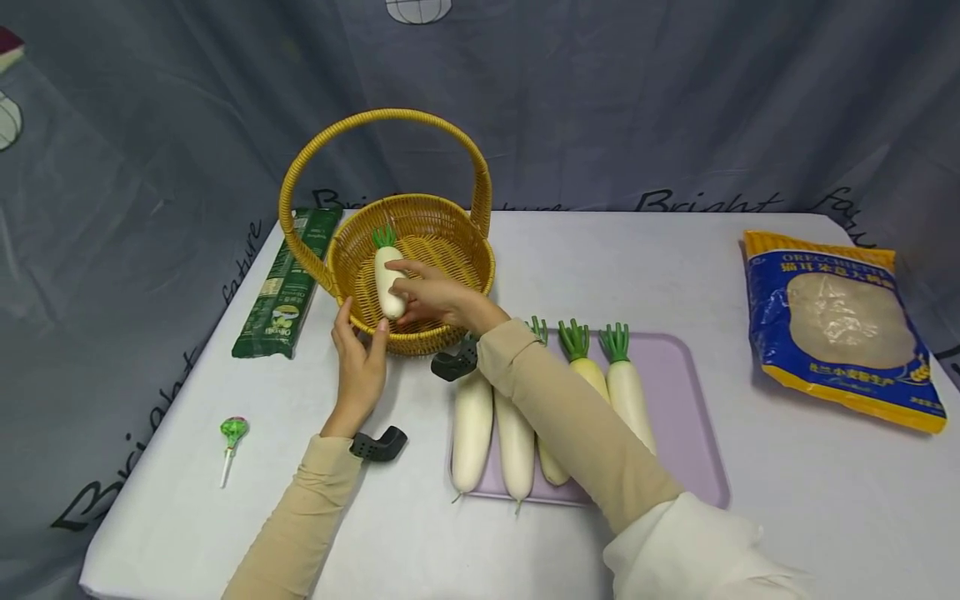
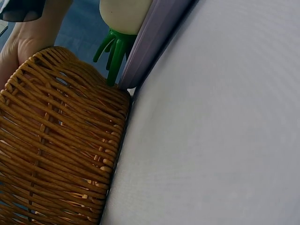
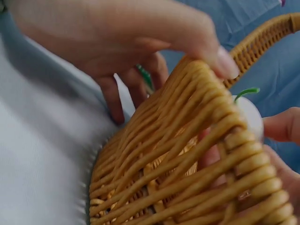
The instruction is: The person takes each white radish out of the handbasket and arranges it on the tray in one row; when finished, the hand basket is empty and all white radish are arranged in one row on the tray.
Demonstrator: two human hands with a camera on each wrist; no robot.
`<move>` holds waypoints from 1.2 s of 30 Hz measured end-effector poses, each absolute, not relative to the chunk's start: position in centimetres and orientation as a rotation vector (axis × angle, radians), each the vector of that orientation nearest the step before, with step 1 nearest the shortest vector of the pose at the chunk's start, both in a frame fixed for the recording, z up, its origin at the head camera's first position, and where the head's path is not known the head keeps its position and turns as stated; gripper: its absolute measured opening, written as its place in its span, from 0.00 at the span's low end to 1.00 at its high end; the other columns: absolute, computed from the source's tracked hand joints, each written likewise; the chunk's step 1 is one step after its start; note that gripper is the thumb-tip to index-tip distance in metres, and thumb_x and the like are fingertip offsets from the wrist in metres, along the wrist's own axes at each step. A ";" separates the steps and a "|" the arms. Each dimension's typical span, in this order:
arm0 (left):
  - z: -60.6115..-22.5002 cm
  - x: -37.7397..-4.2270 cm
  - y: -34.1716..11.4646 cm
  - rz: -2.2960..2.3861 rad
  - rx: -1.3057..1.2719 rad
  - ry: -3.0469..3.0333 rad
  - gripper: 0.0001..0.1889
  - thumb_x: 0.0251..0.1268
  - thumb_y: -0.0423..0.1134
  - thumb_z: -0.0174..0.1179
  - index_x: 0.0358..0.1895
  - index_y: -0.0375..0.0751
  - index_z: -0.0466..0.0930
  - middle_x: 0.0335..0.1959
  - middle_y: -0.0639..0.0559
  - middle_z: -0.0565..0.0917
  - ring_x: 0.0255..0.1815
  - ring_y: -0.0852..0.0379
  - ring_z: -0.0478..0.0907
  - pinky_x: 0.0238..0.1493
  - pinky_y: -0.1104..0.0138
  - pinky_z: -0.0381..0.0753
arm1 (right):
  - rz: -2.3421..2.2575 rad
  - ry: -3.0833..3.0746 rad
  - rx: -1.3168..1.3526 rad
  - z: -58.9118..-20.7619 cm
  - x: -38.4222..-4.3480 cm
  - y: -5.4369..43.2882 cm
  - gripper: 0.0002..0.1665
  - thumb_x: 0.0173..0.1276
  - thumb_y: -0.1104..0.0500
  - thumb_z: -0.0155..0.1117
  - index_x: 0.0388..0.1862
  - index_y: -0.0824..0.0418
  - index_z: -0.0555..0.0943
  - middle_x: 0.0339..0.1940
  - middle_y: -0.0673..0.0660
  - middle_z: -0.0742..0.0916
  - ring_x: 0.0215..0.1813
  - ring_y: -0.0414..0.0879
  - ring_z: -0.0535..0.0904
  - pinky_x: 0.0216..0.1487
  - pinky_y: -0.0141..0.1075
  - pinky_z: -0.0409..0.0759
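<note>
Inside the yellow wicker basket (image 1: 411, 202), my right hand (image 1: 435, 298) grips a short white radish (image 1: 387, 279) with green stubby leaves. The radish lies against the left inner side, leaves toward the back. In the right wrist view, fingertips of this hand (image 3: 286, 126) press the radish (image 3: 250, 117), half hidden by the rim. My left hand (image 1: 358, 367) holds the basket's front left edge, its thumb on the rim and its other fingers along the outside wall. The left wrist view shows mostly woven wall (image 2: 61, 140), with the left fingers out of sight.
A lilac tray (image 1: 682, 400) with several long white radishes (image 1: 472, 433) stands right of the basket, partly under the right forearm. A green packet (image 1: 281, 292) lies left of the basket and a lollipop (image 1: 233, 432) nearer the front. Far right is a blue-yellow pasta bag (image 1: 847, 325).
</note>
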State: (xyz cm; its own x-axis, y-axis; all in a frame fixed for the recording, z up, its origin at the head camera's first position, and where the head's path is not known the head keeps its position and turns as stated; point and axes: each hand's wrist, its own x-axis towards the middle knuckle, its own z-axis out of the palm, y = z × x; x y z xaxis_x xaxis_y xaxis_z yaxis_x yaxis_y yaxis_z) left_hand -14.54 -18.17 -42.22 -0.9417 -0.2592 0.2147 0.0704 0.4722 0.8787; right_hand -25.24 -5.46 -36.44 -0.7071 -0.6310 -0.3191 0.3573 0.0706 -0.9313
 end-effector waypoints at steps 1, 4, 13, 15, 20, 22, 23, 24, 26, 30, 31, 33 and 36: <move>-42.3 -14.5 -18.1 -1.458 0.161 -2.406 0.34 0.67 0.53 0.45 0.70 0.50 0.40 0.67 0.39 0.46 0.69 0.43 0.51 0.67 0.50 0.55 | -1.757 1.597 -0.286 -36.4 -25.2 -5.3 0.29 0.67 0.64 0.48 0.66 0.48 0.62 0.44 0.61 0.74 0.32 0.46 0.76 0.51 0.50 0.76; -42.3 -14.5 -18.1 -1.462 0.155 -2.408 0.34 0.67 0.53 0.44 0.70 0.49 0.40 0.67 0.38 0.46 0.69 0.42 0.51 0.67 0.50 0.55 | -1.818 1.509 -0.322 -36.1 -25.2 -4.8 0.29 0.68 0.64 0.47 0.67 0.47 0.62 0.39 0.59 0.74 0.32 0.46 0.75 0.57 0.55 0.69; -42.1 -14.5 -18.2 -1.435 0.166 -2.418 0.34 0.67 0.55 0.43 0.70 0.52 0.40 0.67 0.39 0.47 0.69 0.43 0.51 0.67 0.50 0.55 | -1.840 1.417 -0.393 -34.6 -24.7 -1.9 0.28 0.69 0.62 0.47 0.66 0.44 0.61 0.42 0.58 0.71 0.39 0.48 0.74 0.53 0.49 0.74; -42.1 -14.5 -18.2 -1.432 0.160 -2.412 0.34 0.67 0.55 0.43 0.70 0.51 0.40 0.67 0.38 0.47 0.69 0.42 0.51 0.67 0.50 0.55 | -1.828 1.422 -0.413 -34.2 -24.5 -0.7 0.28 0.69 0.62 0.47 0.66 0.44 0.61 0.47 0.59 0.70 0.41 0.49 0.74 0.58 0.53 0.70; -42.1 -14.5 -18.2 -1.453 0.138 -2.400 0.34 0.67 0.53 0.43 0.70 0.49 0.40 0.67 0.38 0.46 0.69 0.42 0.51 0.67 0.50 0.55 | -1.806 1.461 -0.472 -33.2 -23.4 3.3 0.30 0.68 0.62 0.46 0.67 0.44 0.58 0.60 0.59 0.65 0.46 0.49 0.74 0.56 0.51 0.71; -42.2 -14.6 -18.2 -1.463 0.129 -2.401 0.34 0.68 0.52 0.43 0.70 0.49 0.39 0.68 0.38 0.46 0.69 0.42 0.51 0.67 0.50 0.54 | -1.800 1.488 -0.483 -32.8 -22.6 5.4 0.31 0.67 0.62 0.46 0.68 0.44 0.56 0.63 0.58 0.62 0.48 0.49 0.74 0.54 0.47 0.73; -42.2 -14.6 -18.2 -1.468 0.126 -2.403 0.33 0.68 0.52 0.43 0.70 0.50 0.39 0.68 0.38 0.46 0.70 0.42 0.50 0.67 0.50 0.54 | -1.800 1.498 -0.489 -32.7 -22.2 6.6 0.32 0.68 0.62 0.46 0.68 0.45 0.55 0.64 0.59 0.62 0.48 0.48 0.74 0.53 0.46 0.74; -42.2 -14.6 -18.1 -1.469 0.125 -2.407 0.33 0.68 0.51 0.44 0.70 0.49 0.39 0.68 0.38 0.45 0.70 0.42 0.50 0.67 0.50 0.54 | -1.798 1.512 -0.488 -32.5 -21.7 7.8 0.32 0.68 0.62 0.46 0.69 0.45 0.54 0.64 0.58 0.61 0.48 0.48 0.74 0.52 0.44 0.74; -42.0 -14.6 -18.1 -1.466 0.133 -2.419 0.33 0.68 0.50 0.44 0.70 0.49 0.39 0.68 0.38 0.46 0.70 0.42 0.50 0.68 0.50 0.54 | -1.795 1.555 -0.481 -32.3 -20.7 10.3 0.32 0.69 0.61 0.47 0.69 0.45 0.53 0.61 0.57 0.64 0.46 0.47 0.75 0.50 0.43 0.74; -40.8 -14.1 -17.5 -1.488 0.155 -2.426 0.32 0.69 0.46 0.43 0.70 0.45 0.39 0.67 0.34 0.45 0.69 0.39 0.49 0.68 0.49 0.52 | -1.770 1.709 -0.463 -32.5 -18.6 15.1 0.31 0.70 0.59 0.48 0.69 0.46 0.52 0.48 0.55 0.71 0.42 0.45 0.75 0.47 0.43 0.75; -40.4 -14.0 -17.3 -1.496 0.160 -2.424 0.32 0.69 0.45 0.43 0.70 0.43 0.39 0.67 0.33 0.45 0.69 0.38 0.50 0.68 0.49 0.52 | -1.760 1.761 -0.455 -32.7 -18.1 16.1 0.31 0.70 0.59 0.49 0.69 0.46 0.53 0.44 0.55 0.72 0.41 0.44 0.75 0.47 0.43 0.75; -39.7 -13.6 -17.0 -1.508 0.162 -2.418 0.32 0.70 0.43 0.43 0.70 0.41 0.38 0.66 0.32 0.45 0.69 0.37 0.50 0.68 0.48 0.52 | -1.727 1.875 -0.431 -33.3 -17.0 18.0 0.31 0.69 0.58 0.50 0.68 0.46 0.54 0.42 0.55 0.73 0.41 0.43 0.74 0.46 0.41 0.76; -39.5 -13.3 -16.8 -1.517 0.164 -2.412 0.32 0.70 0.42 0.43 0.70 0.40 0.38 0.66 0.31 0.46 0.68 0.37 0.50 0.67 0.48 0.53 | -1.664 2.062 -0.396 -34.5 -15.4 20.3 0.30 0.69 0.57 0.51 0.67 0.47 0.56 0.45 0.59 0.72 0.43 0.41 0.74 0.44 0.37 0.76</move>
State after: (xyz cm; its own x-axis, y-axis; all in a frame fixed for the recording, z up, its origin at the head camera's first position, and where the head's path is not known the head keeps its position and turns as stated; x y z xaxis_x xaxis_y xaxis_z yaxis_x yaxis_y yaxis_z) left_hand -13.27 -16.83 -39.51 -0.9525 -0.2460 0.1797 0.0555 0.4399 0.8964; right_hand -15.39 20.32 -34.46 -0.8534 -0.4928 -0.1698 0.0620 0.2275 -0.9718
